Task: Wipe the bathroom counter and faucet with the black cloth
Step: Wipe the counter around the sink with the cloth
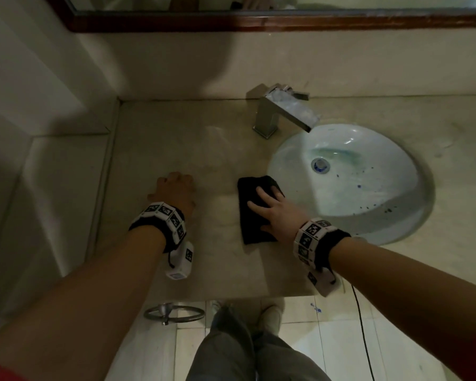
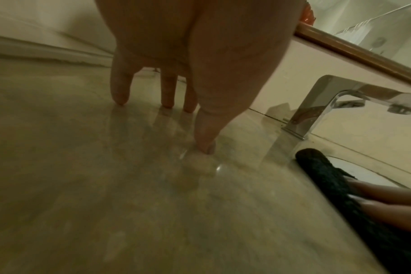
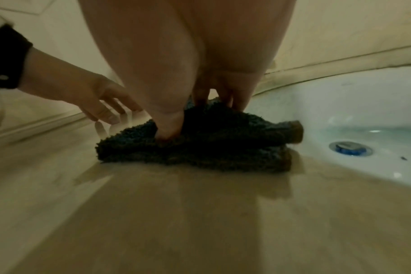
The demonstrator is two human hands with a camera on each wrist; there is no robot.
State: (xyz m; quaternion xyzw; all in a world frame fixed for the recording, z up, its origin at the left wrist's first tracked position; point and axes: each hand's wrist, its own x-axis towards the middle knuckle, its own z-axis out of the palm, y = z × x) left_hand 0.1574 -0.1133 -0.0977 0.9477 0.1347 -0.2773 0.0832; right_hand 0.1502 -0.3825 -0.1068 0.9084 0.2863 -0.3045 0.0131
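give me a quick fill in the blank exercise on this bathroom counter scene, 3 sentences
1. The right hand presses the black cloth onto the ____.
2. The left hand rests its fingertips on the counter, holding ____.
3. The faucet spout points over the ____.

Missing words: counter; nothing; sink

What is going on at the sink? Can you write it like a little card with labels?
place: bathroom counter with a white sink set in it
right hand: presses flat on the black cloth, fingers spread
black cloth: folded, on the counter just left of the sink, far corner reaching the sink's edge
left hand: fingertips rest on the bare counter, holding nothing
faucet: silver, square, behind the cloth, spout over the sink, untouched
sink: dark and blue specks inside, blue-centred drain
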